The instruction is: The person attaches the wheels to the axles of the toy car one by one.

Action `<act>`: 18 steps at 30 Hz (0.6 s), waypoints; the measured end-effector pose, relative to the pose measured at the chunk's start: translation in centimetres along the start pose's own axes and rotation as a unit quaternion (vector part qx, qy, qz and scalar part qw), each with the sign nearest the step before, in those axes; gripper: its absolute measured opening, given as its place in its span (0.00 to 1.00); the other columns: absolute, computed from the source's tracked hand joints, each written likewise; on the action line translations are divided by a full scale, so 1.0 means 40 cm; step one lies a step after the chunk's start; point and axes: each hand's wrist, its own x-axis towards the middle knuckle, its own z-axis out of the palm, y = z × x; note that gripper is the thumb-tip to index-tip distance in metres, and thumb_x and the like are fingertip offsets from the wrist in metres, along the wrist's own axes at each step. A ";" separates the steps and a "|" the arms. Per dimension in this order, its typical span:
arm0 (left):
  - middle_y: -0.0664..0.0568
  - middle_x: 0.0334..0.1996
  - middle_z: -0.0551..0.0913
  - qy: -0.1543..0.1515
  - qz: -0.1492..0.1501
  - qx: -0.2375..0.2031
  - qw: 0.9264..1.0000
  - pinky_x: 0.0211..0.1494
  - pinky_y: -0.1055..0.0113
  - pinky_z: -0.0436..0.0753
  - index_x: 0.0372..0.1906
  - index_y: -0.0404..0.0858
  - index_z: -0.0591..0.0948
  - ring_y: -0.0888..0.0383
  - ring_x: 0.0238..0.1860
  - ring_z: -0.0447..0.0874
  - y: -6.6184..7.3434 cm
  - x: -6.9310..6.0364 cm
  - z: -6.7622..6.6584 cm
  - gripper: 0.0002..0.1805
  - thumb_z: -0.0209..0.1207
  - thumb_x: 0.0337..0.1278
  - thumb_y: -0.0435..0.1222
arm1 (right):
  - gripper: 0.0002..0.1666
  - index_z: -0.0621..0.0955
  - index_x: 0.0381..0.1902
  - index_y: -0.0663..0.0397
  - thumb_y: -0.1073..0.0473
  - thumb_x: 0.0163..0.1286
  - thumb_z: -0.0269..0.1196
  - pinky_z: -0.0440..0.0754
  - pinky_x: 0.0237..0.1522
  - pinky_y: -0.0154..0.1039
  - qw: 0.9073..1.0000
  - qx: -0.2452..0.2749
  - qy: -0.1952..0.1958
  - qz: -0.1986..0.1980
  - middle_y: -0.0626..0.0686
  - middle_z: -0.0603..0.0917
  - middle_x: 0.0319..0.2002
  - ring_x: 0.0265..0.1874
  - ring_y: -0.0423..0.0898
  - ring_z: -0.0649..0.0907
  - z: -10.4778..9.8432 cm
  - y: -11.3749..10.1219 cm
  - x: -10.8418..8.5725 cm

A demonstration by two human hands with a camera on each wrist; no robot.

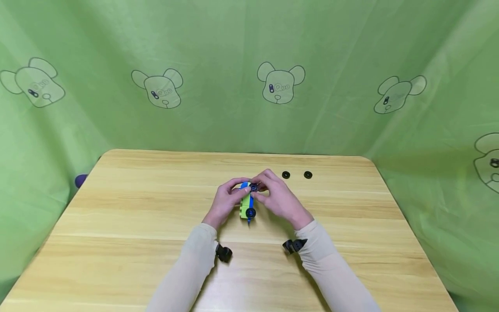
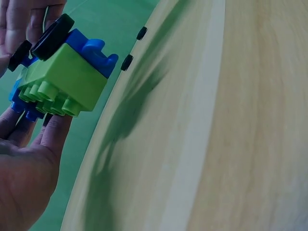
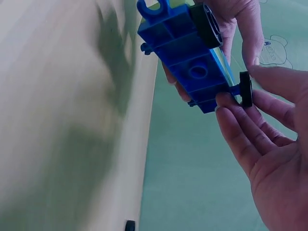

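A toy car [image 1: 246,203] of green blocks on a blue chassis [image 3: 192,67] is held on its side above the table. My left hand [image 1: 225,200] grips its body near the far end. My right hand [image 1: 281,198] pinches a black wheel [image 3: 246,89] at a blue axle stub there; whether it is fully seated I cannot tell. On the same side, at the nearer end, sits another black wheel [image 1: 251,213]. Bare axle stubs [image 3: 147,48] stick out from the chassis's opposite side in the right wrist view.
Two loose black wheels, one on the left [image 1: 286,175] and one on the right [image 1: 308,175], lie near the back of the wooden table [image 1: 136,216]. Green curtains [image 1: 218,125] surround the back and sides. Something purple [image 1: 80,180] shows beyond the left edge.
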 end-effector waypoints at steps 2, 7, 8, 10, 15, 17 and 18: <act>0.37 0.46 0.84 0.005 0.002 -0.002 1.000 0.41 0.64 0.86 0.59 0.34 0.78 0.54 0.40 0.85 0.000 -0.001 -0.001 0.21 0.64 0.62 0.33 | 0.14 0.81 0.52 0.56 0.62 0.70 0.64 0.81 0.50 0.40 1.000 0.022 0.008 0.009 0.47 0.77 0.46 0.44 0.44 0.81 0.002 0.004 -0.002; 0.38 0.44 0.84 0.013 0.007 -0.004 1.000 0.43 0.62 0.86 0.58 0.33 0.79 0.54 0.40 0.84 0.003 -0.001 -0.001 0.20 0.63 0.62 0.32 | 0.11 0.81 0.50 0.56 0.65 0.72 0.60 0.82 0.48 0.40 0.997 0.064 0.038 0.036 0.48 0.78 0.44 0.42 0.45 0.81 0.013 0.012 -0.003; 0.38 0.44 0.84 0.013 0.008 -0.004 1.000 0.43 0.61 0.86 0.58 0.33 0.79 0.53 0.40 0.84 0.004 -0.001 0.000 0.20 0.63 0.62 0.32 | 0.10 0.81 0.50 0.57 0.65 0.71 0.61 0.82 0.47 0.40 0.995 0.075 0.042 0.042 0.49 0.78 0.44 0.42 0.45 0.81 0.015 0.014 -0.003; 0.38 0.44 0.84 0.013 0.011 -0.006 1.000 0.43 0.61 0.86 0.58 0.33 0.79 0.52 0.40 0.84 0.005 -0.001 0.001 0.20 0.63 0.62 0.31 | 0.10 0.80 0.48 0.58 0.65 0.71 0.61 0.83 0.46 0.40 0.992 0.103 0.047 0.062 0.50 0.79 0.43 0.41 0.47 0.82 0.020 0.016 -0.001; 0.38 0.44 0.84 0.011 0.012 -0.011 1.000 0.42 0.62 0.86 0.58 0.33 0.79 0.52 0.39 0.84 0.004 0.000 0.000 0.20 0.63 0.61 0.31 | 0.09 0.79 0.47 0.60 0.63 0.71 0.61 0.83 0.43 0.47 0.977 0.173 0.038 0.116 0.54 0.82 0.38 0.39 0.56 0.83 0.022 0.019 -0.001; 0.37 0.44 0.84 0.010 0.014 -0.011 1.000 0.42 0.62 0.86 0.58 0.33 0.79 0.52 0.39 0.84 0.002 0.000 -0.001 0.19 0.63 0.61 0.31 | 0.10 0.79 0.48 0.61 0.62 0.72 0.60 0.83 0.44 0.53 0.972 0.197 0.026 0.126 0.55 0.83 0.37 0.40 0.60 0.82 0.022 0.021 -0.002; 0.37 0.44 0.84 0.010 0.016 -0.012 1.000 0.42 0.62 0.86 0.58 0.33 0.79 0.52 0.39 0.84 0.001 0.000 -0.001 0.19 0.63 0.61 0.31 | 0.11 0.79 0.48 0.63 0.62 0.72 0.60 0.82 0.45 0.55 0.969 0.209 0.021 0.129 0.56 0.83 0.37 0.40 0.61 0.82 0.023 0.023 -0.002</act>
